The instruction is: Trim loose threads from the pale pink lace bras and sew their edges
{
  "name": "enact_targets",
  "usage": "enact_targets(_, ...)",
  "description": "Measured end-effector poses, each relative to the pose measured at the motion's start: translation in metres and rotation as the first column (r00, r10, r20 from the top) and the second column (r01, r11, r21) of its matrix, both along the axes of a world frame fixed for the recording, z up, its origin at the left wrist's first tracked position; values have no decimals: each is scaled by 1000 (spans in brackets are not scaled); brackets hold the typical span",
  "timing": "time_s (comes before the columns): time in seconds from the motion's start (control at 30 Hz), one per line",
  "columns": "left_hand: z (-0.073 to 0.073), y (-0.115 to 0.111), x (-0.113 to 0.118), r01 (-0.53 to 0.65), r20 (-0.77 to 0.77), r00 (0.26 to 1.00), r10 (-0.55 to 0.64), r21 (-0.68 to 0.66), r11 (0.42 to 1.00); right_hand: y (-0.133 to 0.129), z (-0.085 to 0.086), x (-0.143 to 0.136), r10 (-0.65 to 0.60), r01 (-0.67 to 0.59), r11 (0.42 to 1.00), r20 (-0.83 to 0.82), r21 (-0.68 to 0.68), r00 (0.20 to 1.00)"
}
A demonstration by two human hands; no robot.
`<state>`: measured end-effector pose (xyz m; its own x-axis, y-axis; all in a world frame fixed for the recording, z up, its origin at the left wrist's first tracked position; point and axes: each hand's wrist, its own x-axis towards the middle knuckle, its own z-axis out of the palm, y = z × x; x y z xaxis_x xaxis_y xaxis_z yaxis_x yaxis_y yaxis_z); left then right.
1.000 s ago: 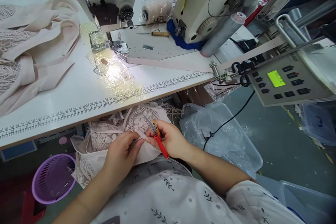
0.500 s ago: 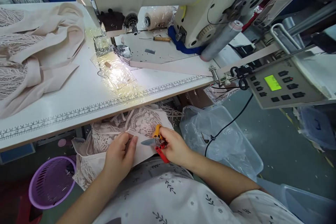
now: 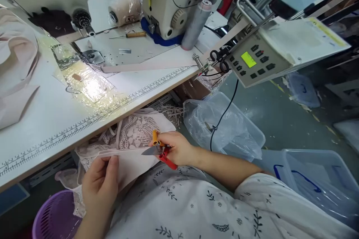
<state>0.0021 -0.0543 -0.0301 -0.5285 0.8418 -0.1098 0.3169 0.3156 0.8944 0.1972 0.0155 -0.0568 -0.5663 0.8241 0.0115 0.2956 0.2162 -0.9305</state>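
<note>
A pale pink lace garment (image 3: 137, 162) lies over my lap, its patterned lace upward and a plain fabric panel nearest me. My left hand (image 3: 101, 179) pinches the edge of that panel between thumb and fingers. In my right hand (image 3: 179, 148) is a pair of scissors (image 3: 151, 151) with one orange and one red handle. Their blades point left, close to the fabric edge; whether they touch it I cannot tell. My right hand also rests near the garment's right end.
Above my lap runs the white table edge with a printed ruler (image 3: 134, 99). A sewing machine (image 3: 165, 3) stands on it, beside a control box (image 3: 252, 59). A purple basket (image 3: 53, 216) is at lower left, clear plastic bins (image 3: 249, 127) at right. A black cable (image 3: 228, 108) hangs down.
My view has swung right. My left hand has slid left along the fabric edge, away from the scissors, and more of the edge lies stretched between the two hands. The scissors remain in my right hand.
</note>
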Motion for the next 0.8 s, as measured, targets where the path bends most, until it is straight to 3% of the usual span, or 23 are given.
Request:
enact_targets(0.1, 3, -2, 3, -13, -6, 1000, 13, -11, 1000, 1, 3, 0, -11, 10, 1000, -49, -26, 999)
enact_targets(0.3, 0, 0, 1, -54, 199, 978, 61, -36, 998, 3, 13, 1, 14, -82, 940, -203, -331, 979)
enact_targets(0.43, 1, 6, -12, 55, 347, 936, -54, 6, 998, 6, 17, 1, 15, -136, 867, -247, -479, 969)
enact_targets(0.5, 11, 10, -18, 111, 229, 966, -118, 44, 993, 8, 19, 1, 28, -140, 858, -227, -495, 974)
enact_targets(0.57, 25, 13, -20, 211, -87, 976, -199, 178, 961, 10, 22, -1, 47, -127, 871, -177, -474, 983)
enact_targets(0.6, 33, 15, -19, 338, -293, 919, -264, 243, 909, 10, 23, -2, 58, -121, 885, -151, -450, 987)
enact_targets(0.63, 40, 18, -17, 507, -494, 801, -338, 259, 822, 11, 24, -3, 71, -118, 899, -125, -422, 990)
enact_targets(0.7, 49, 26, -11, 796, -768, 454, -451, 122, 593, 13, 27, -6, 95, -126, 916, -98, -380, 991)
enact_targets(0.73, 51, 31, -7, 860, -822, 304, -482, 18, 510, 13, 28, -7, 107, -138, 916, -101, -377, 989)
enact_targets(0.77, 51, 36, -4, 880, -830, 203, -520, -78, 468, 14, 29, -9, 114, -149, 911, -111, -385, 987)
enact_targets(0.8, 50, 40, -2, 881, -808, 150, -569, -152, 448, 14, 30, -11, 113, -155, 902, -126, -403, 986)
